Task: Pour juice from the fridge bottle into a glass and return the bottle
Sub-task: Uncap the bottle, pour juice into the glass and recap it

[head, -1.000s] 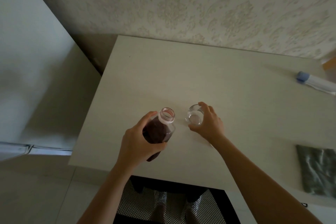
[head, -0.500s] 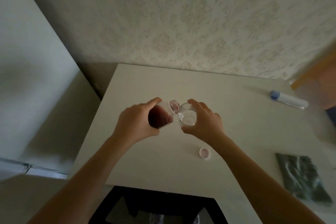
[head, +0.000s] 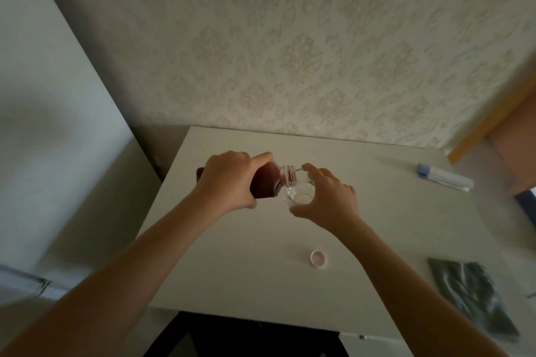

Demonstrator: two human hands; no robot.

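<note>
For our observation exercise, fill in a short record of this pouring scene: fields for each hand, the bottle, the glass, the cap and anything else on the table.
left hand: grips the clear plastic bottle of dark red juice
bottle: tilted, open mouth at the glass rim
right hand: holds the small clear glass
glass: no juice visible in it
small pink cap: off, lying on the pale table
elsewhere: white tube with blue cap, dark green cloth

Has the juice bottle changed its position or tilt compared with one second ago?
Yes. The juice bottle has tipped from near upright to lying almost level, its mouth now over the glass on the table.
</note>
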